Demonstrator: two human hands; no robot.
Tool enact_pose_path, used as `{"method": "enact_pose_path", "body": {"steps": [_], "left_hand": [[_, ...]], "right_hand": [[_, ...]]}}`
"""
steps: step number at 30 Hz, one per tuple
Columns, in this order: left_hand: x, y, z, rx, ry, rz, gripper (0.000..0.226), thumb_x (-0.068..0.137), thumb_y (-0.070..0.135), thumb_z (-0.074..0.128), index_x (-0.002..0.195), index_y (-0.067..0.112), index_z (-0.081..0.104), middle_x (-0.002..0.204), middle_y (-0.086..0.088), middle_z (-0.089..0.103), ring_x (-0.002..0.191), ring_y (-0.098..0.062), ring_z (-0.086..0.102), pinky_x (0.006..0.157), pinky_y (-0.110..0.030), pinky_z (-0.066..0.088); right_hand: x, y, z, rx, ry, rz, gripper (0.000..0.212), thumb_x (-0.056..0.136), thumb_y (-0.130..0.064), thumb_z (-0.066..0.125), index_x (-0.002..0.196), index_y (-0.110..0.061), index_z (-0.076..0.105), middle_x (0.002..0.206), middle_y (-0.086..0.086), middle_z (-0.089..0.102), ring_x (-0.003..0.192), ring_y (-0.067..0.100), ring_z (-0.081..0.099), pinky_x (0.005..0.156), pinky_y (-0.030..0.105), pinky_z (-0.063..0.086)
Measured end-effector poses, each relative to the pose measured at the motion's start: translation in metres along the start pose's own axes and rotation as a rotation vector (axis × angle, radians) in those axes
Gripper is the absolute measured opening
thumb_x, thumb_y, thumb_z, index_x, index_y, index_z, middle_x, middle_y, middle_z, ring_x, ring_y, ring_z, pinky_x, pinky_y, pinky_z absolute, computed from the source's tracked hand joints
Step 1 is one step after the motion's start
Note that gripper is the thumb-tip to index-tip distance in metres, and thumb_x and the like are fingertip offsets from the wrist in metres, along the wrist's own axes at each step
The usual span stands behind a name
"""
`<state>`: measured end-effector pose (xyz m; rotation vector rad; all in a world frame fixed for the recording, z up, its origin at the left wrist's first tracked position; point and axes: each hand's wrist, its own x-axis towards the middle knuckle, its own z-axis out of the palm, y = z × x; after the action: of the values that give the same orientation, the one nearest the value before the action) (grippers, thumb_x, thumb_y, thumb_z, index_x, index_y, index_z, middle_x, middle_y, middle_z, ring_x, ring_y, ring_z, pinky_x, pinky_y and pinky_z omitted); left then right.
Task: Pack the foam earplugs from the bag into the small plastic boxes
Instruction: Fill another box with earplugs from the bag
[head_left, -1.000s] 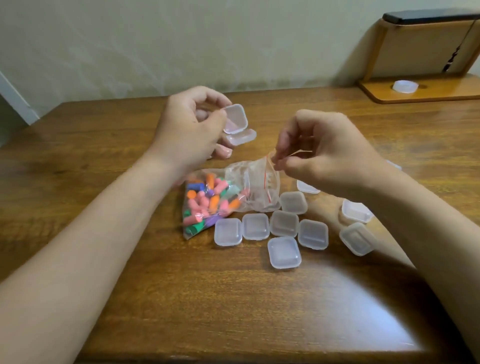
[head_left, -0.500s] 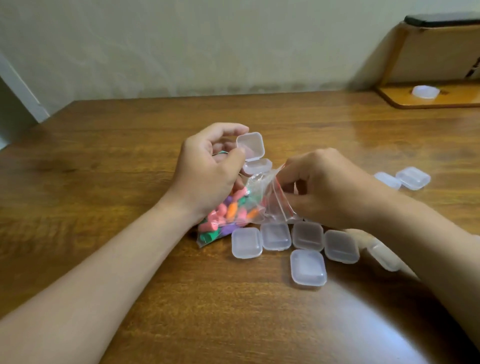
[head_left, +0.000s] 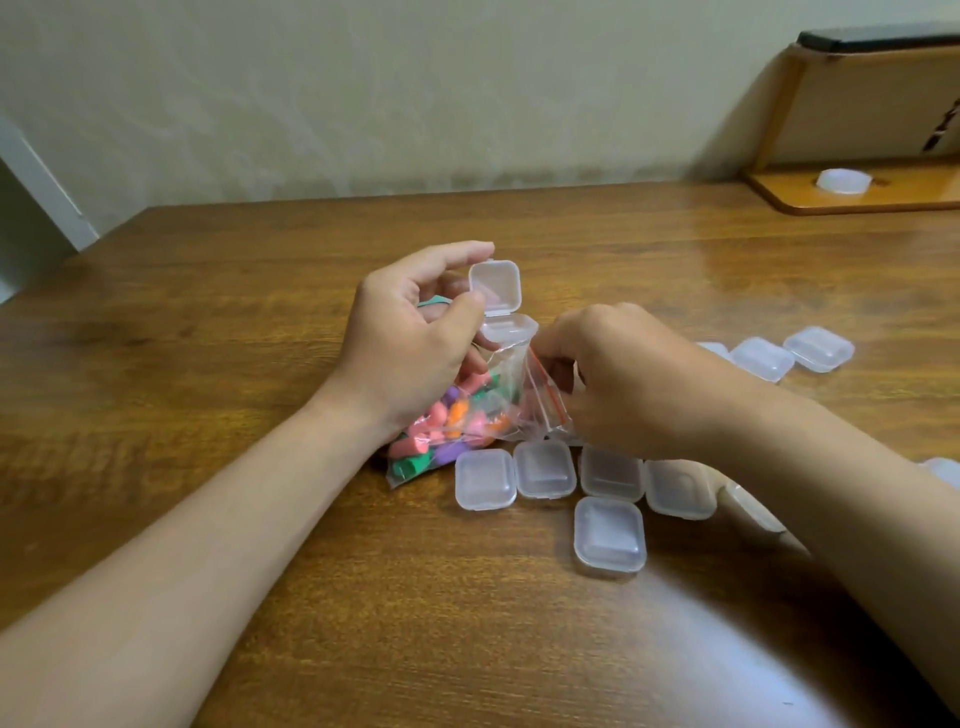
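Earplugs (head_left: 457, 421) in pink, orange, green and purple sit in a heap inside the clear bag (head_left: 524, 400). The bag lies on the wooden table (head_left: 208, 312), partly under the left hand and right next to the right one. The left hand (head_left: 415, 343) holds one small open box (head_left: 501, 306) with its thumb and fingers curled round it. The lid is tipped up and the cup sits just beside the bag's mouth. I think it is kept there so an earplug has only a short way to go. That hand also rests on the bag, which likely stops it from sliding. A green bit (head_left: 434, 301) peeks out inside that hand, and I cannot tell what it is. The right hand (head_left: 623, 384) has its fingers bent at the red-striped mouth of the bag and seems to pinch the edge, likely to hold it open. Its fingertips are hidden, so I cannot tell if it has an earplug. The shut boxes (head_left: 545, 470) wait just in front of the bag, easy to grab next. A second ago the right hand was up above the bag, pulling its edge, and the left hand held the box higher, off the bag. Both have come down. Half a second ago they were already almost where they are now.
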<state>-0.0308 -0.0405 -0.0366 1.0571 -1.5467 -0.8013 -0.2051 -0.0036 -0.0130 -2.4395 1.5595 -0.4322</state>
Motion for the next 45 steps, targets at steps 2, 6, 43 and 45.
{"method": "enact_pose_path", "body": {"steps": [2,6,43,45], "left_hand": [[0.0,0.0,0.0,-0.001,0.005,0.003,0.034,0.094,-0.005,0.06,0.123,0.011,0.068,0.084,0.005,0.064,0.043,-0.02,0.064,0.041,-0.024,0.047],[-0.001,0.001,0.001,0.014,0.003,0.013,0.035,0.094,-0.005,0.06,0.124,0.012,0.068,0.087,0.001,0.062,0.044,-0.019,0.065,0.042,-0.025,0.047],[-0.007,0.003,-0.003,0.007,-0.127,0.158,0.041,0.092,-0.006,0.059,0.129,0.011,0.063,0.085,0.011,0.073,0.065,-0.023,0.07,0.063,-0.029,0.061],[-0.009,0.006,-0.001,-0.001,-0.14,0.166,0.042,0.088,0.0,0.06,0.126,0.015,0.063,0.085,0.011,0.072,0.064,-0.012,0.069,0.062,-0.032,0.061]], "right_hand": [[0.0,0.0,0.0,-0.016,-0.011,0.003,0.021,0.085,-0.013,0.06,0.065,-0.018,0.052,0.068,-0.003,0.055,0.064,0.019,0.048,0.057,0.036,0.044],[-0.001,0.0,-0.002,-0.001,-0.04,0.009,0.037,0.085,-0.017,0.066,0.056,-0.024,0.043,0.061,-0.006,0.05,0.058,0.014,0.044,0.051,0.03,0.036],[0.0,0.015,-0.004,0.099,0.438,-0.136,0.005,0.086,-0.02,0.075,0.086,-0.022,0.071,0.078,-0.012,0.064,0.071,0.006,0.061,0.063,0.027,0.052],[0.0,0.015,-0.003,0.093,0.431,-0.138,0.004,0.086,-0.02,0.074,0.086,-0.023,0.071,0.078,-0.011,0.064,0.071,0.005,0.06,0.063,0.026,0.051]]}}
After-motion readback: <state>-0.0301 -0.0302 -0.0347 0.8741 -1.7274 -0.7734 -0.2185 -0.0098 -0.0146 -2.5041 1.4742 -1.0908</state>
